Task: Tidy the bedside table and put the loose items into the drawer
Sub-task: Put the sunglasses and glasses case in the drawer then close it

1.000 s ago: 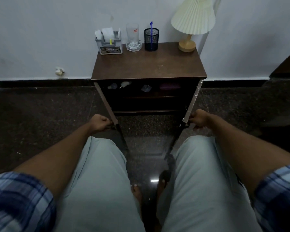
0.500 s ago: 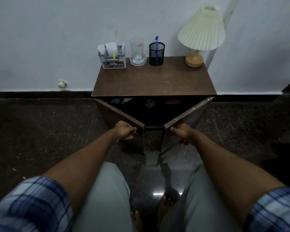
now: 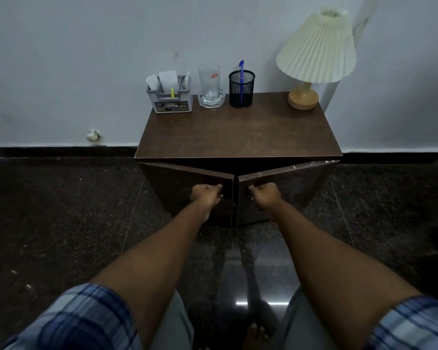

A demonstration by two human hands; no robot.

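Both dark-brown wooden cabinet doors (image 3: 283, 188), wide open a second ago, are nearly shut; the left hand (image 3: 205, 195) and right hand (image 3: 264, 195) are each clenched on a handle, so tidying looks almost finished.

Dark brown bedside table (image 3: 238, 132) stood against the wall, top bare at the front. Left door (image 3: 187, 188) and right door (image 3: 288, 185) angled nearly shut, edges almost meeting.

Dark brown bedside table (image 3: 238, 132), cream pleated lamp (image 3: 316, 49), black mesh cup (image 3: 241, 88), blue plaid sleeves (image 3: 81, 322).
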